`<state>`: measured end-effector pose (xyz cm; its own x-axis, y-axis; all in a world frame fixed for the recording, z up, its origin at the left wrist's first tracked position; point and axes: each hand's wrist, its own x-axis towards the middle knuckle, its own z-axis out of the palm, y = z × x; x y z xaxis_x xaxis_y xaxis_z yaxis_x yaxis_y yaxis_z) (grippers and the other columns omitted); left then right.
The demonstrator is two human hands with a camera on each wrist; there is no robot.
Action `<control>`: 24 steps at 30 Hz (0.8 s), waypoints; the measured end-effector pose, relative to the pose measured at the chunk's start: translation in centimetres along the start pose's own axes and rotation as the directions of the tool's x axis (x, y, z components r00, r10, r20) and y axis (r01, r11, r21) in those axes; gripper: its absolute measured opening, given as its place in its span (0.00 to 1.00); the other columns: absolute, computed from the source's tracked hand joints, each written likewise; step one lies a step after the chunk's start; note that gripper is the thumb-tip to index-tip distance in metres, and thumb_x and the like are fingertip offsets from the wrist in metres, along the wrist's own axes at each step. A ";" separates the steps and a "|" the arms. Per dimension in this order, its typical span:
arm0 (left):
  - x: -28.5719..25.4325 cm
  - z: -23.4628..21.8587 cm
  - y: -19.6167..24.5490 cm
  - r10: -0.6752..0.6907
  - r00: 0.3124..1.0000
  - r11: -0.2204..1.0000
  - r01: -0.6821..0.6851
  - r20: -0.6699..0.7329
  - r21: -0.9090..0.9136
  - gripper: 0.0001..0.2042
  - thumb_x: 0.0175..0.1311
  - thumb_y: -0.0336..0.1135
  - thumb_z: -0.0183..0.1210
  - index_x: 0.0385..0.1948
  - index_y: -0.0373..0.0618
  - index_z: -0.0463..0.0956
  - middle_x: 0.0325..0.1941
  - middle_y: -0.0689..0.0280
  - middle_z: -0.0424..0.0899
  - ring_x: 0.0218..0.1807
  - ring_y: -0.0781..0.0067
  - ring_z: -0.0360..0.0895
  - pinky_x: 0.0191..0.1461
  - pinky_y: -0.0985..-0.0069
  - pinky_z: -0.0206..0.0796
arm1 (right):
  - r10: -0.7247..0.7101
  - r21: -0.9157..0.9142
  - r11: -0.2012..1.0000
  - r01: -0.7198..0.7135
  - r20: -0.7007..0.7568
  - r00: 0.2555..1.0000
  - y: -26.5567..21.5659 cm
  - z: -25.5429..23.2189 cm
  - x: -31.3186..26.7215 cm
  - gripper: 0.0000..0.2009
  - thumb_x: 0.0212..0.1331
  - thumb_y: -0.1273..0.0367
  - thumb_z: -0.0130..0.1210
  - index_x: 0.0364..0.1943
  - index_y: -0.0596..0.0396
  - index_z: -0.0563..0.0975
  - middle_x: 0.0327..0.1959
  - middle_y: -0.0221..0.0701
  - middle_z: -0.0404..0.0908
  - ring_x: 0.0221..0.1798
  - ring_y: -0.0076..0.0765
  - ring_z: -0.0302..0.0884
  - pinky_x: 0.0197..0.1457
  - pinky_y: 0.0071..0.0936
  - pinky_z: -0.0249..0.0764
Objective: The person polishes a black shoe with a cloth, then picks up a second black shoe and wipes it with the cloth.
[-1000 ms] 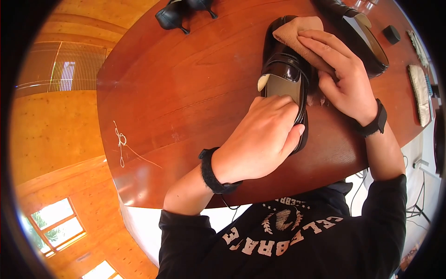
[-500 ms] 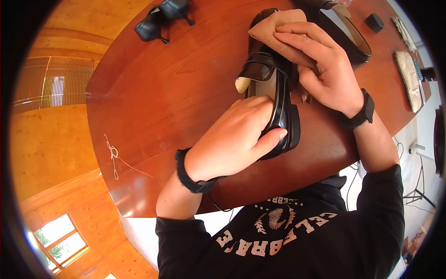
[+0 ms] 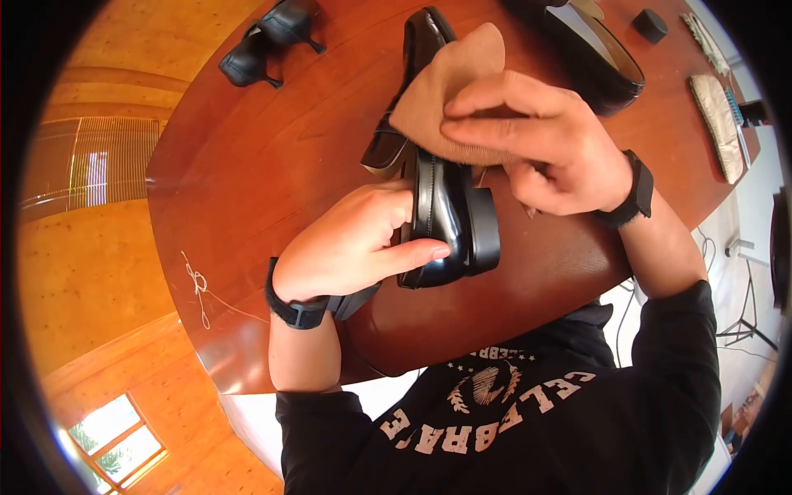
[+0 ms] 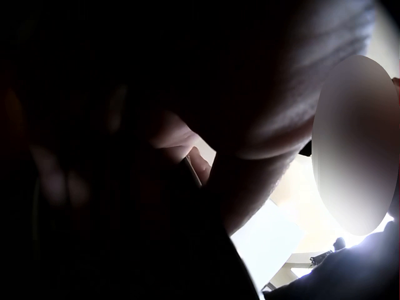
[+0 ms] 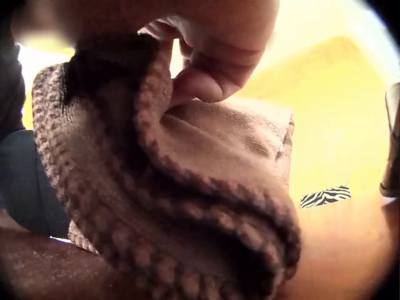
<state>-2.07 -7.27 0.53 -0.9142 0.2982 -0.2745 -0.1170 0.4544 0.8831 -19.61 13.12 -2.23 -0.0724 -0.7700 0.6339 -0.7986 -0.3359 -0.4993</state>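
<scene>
In the head view a dark glossy loafer (image 3: 442, 216) is tilted on its side, its heel toward the person. My left hand (image 3: 351, 239) grips it at the opening, fingers inside and thumb on the outer heel side. My right hand (image 3: 549, 144) holds a brown cloth (image 3: 450, 95) against the upper side of the shoe, covering part of it. The right wrist view shows the folded cloth (image 5: 215, 162) with its stitched edge, pinched by fingers (image 5: 219, 69). The left wrist view is mostly dark, with part of the hand (image 4: 262, 137) visible.
Another dark loafer (image 3: 584, 62) stands at the upper right, beyond the right hand. Black heeled shoes (image 3: 287, 23) are at the table's upper left. A round black object (image 3: 650, 26), a beige pad (image 3: 716, 128) and thin string (image 3: 196, 280) also lie on the table (image 3: 247, 190).
The gripped loafer has rolled onto its side, showing more of its outer wall and heel. Both hands have shifted left in view, and the cloth has moved lower along the shoe.
</scene>
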 end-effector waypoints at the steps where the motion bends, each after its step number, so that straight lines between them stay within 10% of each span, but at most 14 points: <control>1: 0.0 -0.1 0.1 -0.048 0.998 0.999 0.049 0.030 -0.010 0.12 0.64 0.37 0.66 0.41 0.40 0.79 0.37 0.56 0.82 0.42 0.51 0.80 0.51 0.61 0.72 | -0.063 -0.020 0.998 0.063 0.006 0.998 0.0 -0.1 0.2 0.22 0.41 0.82 0.53 0.45 0.62 0.83 0.51 0.38 0.80 0.39 0.44 0.85 0.40 0.34 0.82; 7: 0.2 0.7 0.0 0.093 0.995 0.994 -0.090 -0.039 0.065 0.12 0.67 0.34 0.65 0.46 0.38 0.79 0.44 0.62 0.82 0.45 0.67 0.79 0.53 0.69 0.71 | 0.153 -0.065 0.985 -0.161 -0.110 0.982 0.2 0.5 -0.1 0.23 0.46 0.84 0.51 0.50 0.62 0.82 0.54 0.39 0.79 0.43 0.43 0.85 0.44 0.34 0.82; 11: 0.5 1.6 0.5 0.120 0.985 0.989 -0.108 -0.121 0.100 0.13 0.67 0.35 0.64 0.47 0.38 0.77 0.44 0.59 0.81 0.45 0.61 0.78 0.55 0.67 0.70 | 0.342 -0.141 0.922 -0.361 -0.144 0.929 0.3 0.1 -0.2 0.27 0.47 0.86 0.47 0.55 0.63 0.81 0.59 0.43 0.76 0.53 0.45 0.81 0.56 0.32 0.77; 19: 0.2 1.2 0.4 0.100 0.991 0.982 -0.084 -0.088 0.169 0.15 0.67 0.37 0.64 0.48 0.39 0.75 0.45 0.56 0.80 0.48 0.52 0.79 0.56 0.64 0.70 | 0.188 -0.089 0.977 -0.193 -0.058 0.980 0.3 0.0 -0.4 0.30 0.42 0.86 0.44 0.54 0.63 0.81 0.57 0.43 0.77 0.52 0.45 0.81 0.55 0.31 0.77; 24: 0.6 2.0 0.6 0.104 0.987 0.968 -0.073 -0.121 0.240 0.15 0.65 0.35 0.64 0.49 0.38 0.75 0.45 0.54 0.80 0.48 0.47 0.78 0.56 0.60 0.70 | 0.314 -0.245 0.903 -0.353 -0.184 0.932 0.9 0.1 -0.2 0.28 0.49 0.85 0.51 0.60 0.60 0.78 0.64 0.41 0.74 0.59 0.46 0.79 0.61 0.32 0.75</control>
<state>-1.88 -5.12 0.18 -0.9616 0.2402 -0.1328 0.0465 0.6196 0.7836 -20.26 12.92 -2.93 -0.4279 -0.7229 0.5425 -0.8422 0.1011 -0.5296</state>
